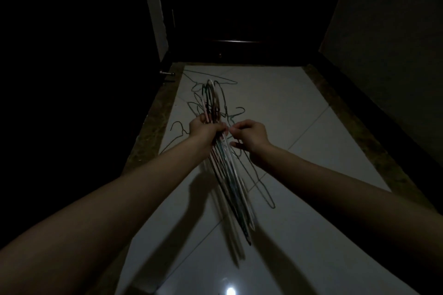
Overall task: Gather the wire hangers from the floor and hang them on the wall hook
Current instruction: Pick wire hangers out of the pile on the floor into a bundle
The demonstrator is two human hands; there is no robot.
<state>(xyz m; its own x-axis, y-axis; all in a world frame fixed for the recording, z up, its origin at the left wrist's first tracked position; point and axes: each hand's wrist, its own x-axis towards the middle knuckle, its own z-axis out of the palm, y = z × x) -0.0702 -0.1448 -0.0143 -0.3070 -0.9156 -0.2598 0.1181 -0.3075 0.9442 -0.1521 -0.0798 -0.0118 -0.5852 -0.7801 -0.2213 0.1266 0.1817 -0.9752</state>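
Left hand [206, 127] gripped a bundle of wire hangers [225, 165] above the tiled floor [299, 141]. Right hand [249, 134], fingers curled, pinched at the bundle. Loose hangers [191, 103] lay near the floor's far edge.

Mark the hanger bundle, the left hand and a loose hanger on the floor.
hanger bundle [229, 175]: head view, wires below the grip.
left hand [206, 128]: head view, knuckles.
loose hanger [178, 124]: head view, hook on the tile.

Two bare hands were in view, a left hand [206, 128] and a right hand [249, 135]. One bundle of wire hangers [224, 163] showed (too tightly packed to count), with several loose hangers [211, 79] on one tiled floor [299, 127].
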